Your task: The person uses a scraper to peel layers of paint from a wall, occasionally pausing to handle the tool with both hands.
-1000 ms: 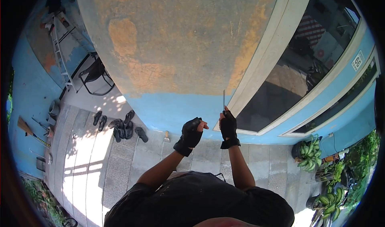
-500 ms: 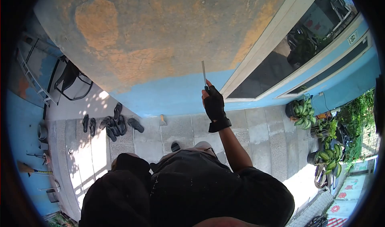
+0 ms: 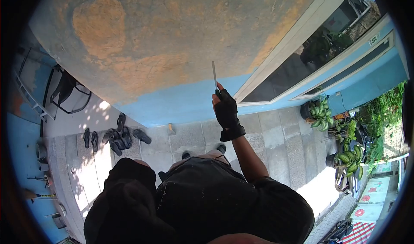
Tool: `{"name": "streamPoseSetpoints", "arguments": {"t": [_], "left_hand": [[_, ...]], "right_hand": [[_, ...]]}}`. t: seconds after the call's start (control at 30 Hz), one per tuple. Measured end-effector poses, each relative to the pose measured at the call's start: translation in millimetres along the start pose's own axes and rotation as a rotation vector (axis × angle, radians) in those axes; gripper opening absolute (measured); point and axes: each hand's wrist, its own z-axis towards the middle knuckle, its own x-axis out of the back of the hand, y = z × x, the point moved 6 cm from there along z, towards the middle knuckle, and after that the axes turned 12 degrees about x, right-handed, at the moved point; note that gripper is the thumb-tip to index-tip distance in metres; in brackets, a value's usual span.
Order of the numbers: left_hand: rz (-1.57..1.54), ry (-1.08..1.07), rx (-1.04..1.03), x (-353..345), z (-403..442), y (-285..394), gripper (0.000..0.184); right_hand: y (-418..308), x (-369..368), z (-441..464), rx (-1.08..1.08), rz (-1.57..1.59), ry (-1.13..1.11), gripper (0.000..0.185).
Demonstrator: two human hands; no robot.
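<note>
My right hand (image 3: 226, 111), in a black fingerless glove, is closed around the dark handle of a thin metal blade tool (image 3: 214, 75). The blade points up, in front of the wall (image 3: 172, 41), whose upper part is bare grey and orange and whose lower strip is blue. It cannot be made out whether the tip touches the wall. My left hand is out of sight; the dark sleeve (image 3: 129, 175) of that arm shows at lower left. A small scraper (image 3: 171, 129) is on the paving at the wall's foot.
Black sandals (image 3: 118, 138) lie on the paving at left. Beyond them are a black chair (image 3: 64, 88) and a ladder (image 3: 32, 93). A window frame (image 3: 276, 50) edges the wall at right, with potted plants (image 3: 320, 113) on the ground further right.
My left hand has dropped out of view, its sleeve now at lower left. The view has shifted, and my right hand with the tool appears further left and higher against the wall.
</note>
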Motion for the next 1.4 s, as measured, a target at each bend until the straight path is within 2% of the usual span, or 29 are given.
{"name": "streamPoseSetpoints", "arguments": {"t": [0.07, 0.1, 0.2, 0.23, 0.27, 0.3, 0.33, 0.37, 0.4, 0.47, 0.53, 0.73, 0.8, 0.97, 1.03, 1.07, 1.13, 1.17, 1.2, 1.27, 1.33, 1.37, 1.4], "left_hand": [[-0.179, -0.191, 0.092, 1, -3, 3, 0.008], [-0.180, -0.198, 0.091, 4, 1, 1, 0.008], [0.360, 0.047, 0.654, 39, 17, -59, 0.030], [0.436, 0.227, 0.707, 50, -18, -74, 0.042], [0.635, 0.487, 0.939, 59, -30, -91, 0.053], [0.597, 0.481, 1.063, 80, -65, -103, 0.059], [0.494, 0.730, 1.131, 91, -99, -112, 0.057], [0.221, 0.875, 1.100, 105, -137, -122, 0.057], [-0.057, 1.009, 1.043, 116, -171, -129, 0.058], [-0.216, 1.170, 1.065, 121, -206, -137, 0.059], [-0.456, 1.187, 1.057, 117, -226, -145, 0.059], [-0.487, 1.266, 1.141, 98, -239, -161, 0.064], [-0.496, 1.260, 1.196, 91, -240, -165, 0.069], [-0.573, 1.232, 1.247, 73, -243, -172, 0.075], [-0.659, 1.212, 1.292, 60, -256, -178, 0.078], [-0.658, 1.201, 1.290, 56, -255, -177, 0.078], [-0.701, 1.032, 1.328, 46, -246, -181, 0.081], [-0.610, 1.046, 1.367, 43, -235, -179, 0.084], [-0.555, 1.035, 1.395, 41, -236, -177, 0.084], [-0.544, 1.117, 1.422, 40, -246, -176, 0.079], [-0.615, 1.075, 1.428, 38, -253, -176, 0.073], [-0.660, 1.086, 1.427, 33, -249, -178, 0.071], [-0.707, 1.053, 1.331, 32, -241, -181, 0.071]], "right_hand": [[-4, -1, -1, 0.028, -0.006, 0.004, 0.047], [0, -3, -3, 0.033, -0.004, 0.008, 0.047], [11, 1, 5, 0.097, 0.004, 0.041, 0.047], [7, 4, 5, 0.107, -0.008, 0.058, 0.047], [4, 5, 5, 0.115, -0.013, 0.066, 0.046], [2, 6, 9, 0.075, 0.012, 0.070, 0.046], [3, 5, 12, 0.024, 0.173, 0.072, 0.048], [-2, 5, 12, -0.011, 0.369, 0.096, 0.049], [-8, 6, 14, -0.053, 0.417, 0.117, 0.049], [-20, 11, 16, -0.026, 0.449, 0.125, 0.050], [-28, 14, 18, -0.005, 0.410, 0.124, 0.053], [-61, 10, 23, -0.003, 0.465, 0.162, 0.051], [-70, 1, 26, -0.004, 0.683, 0.073, 0.050], [-76, -19, 32, 0.051, 0.882, -0.051, 0.049], [-76, -34, 33, -0.055, 1.441, -0.170, 0.047], [-77, -34, 34, -0.043, 1.439, -0.170, 0.047], [-65, -29, 40, -0.100, 0.887, -0.065, 0.046], [-58, -25, 46, 0.127, 0.439, -0.024, 0.047], [-51, -17, 44, 0.304, 0.127, 0.084, 0.047], [-38, -18, 40, 0.034, 0.643, 0.025, 0.047], [-53, -29, 26, -0.103, 1.246, -0.161, 0.046], [-49, -33, 23, -0.127, 1.177, -0.181, 0.049], [-45, -38, 22, -0.151, 1.109, -0.200, 0.051]]}}
